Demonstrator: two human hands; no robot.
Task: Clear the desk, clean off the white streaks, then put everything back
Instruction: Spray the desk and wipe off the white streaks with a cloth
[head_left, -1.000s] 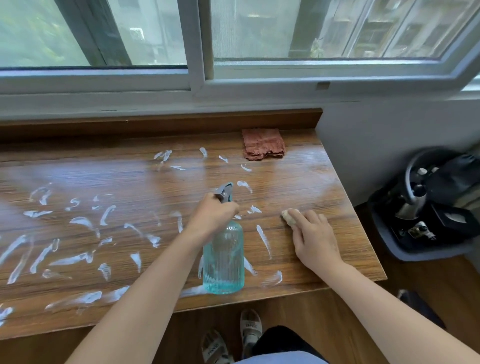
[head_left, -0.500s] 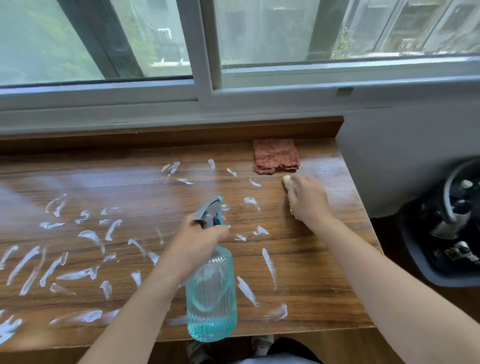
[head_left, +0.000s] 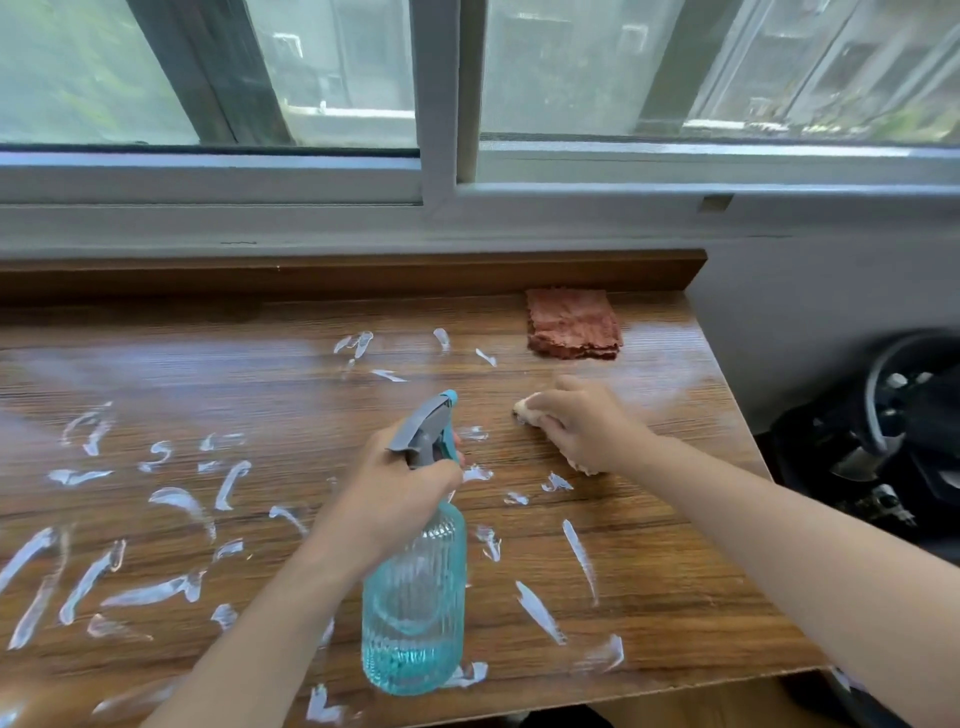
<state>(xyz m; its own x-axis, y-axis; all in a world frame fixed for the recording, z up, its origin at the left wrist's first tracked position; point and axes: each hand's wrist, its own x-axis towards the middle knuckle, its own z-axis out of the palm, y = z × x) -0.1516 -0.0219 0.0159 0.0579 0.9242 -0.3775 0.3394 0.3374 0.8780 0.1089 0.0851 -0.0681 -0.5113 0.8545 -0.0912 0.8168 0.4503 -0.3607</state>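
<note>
In the head view, the only one here, the right hand (head_left: 576, 426) presses a pale sponge (head_left: 527, 408) on the wooden desk (head_left: 675, 597), a little right of the centre of the frame. Its fingers are curled over the sponge, which shows only at its two ends. Half a second ago this hand was higher in the frame, just beside the reddish cloth (head_left: 572, 323); now it is lower and more to the left, apart from the cloth. One second ago it was near the front edge of the desk. So the hand goes back and forth across the right part of the desk, and I judge that the wiping is in progress.

The wood around the hand looks shiny (probably wet from spraying), and few white streaks (head_left: 171, 592) remain close to it. Many streaks still lie in the left half of the frame and along the lower edge, so I think the cleaning is far from finished.

The left hand (head_left: 400, 499) grips the neck of the ribbed blue spray bottle (head_left: 415, 597), below the centre of the frame. The bottle stands upright, as in both earlier frames; whether its base touches the desk I cannot tell. The cloth lies folded at the upper right of the desk, untouched.
</note>
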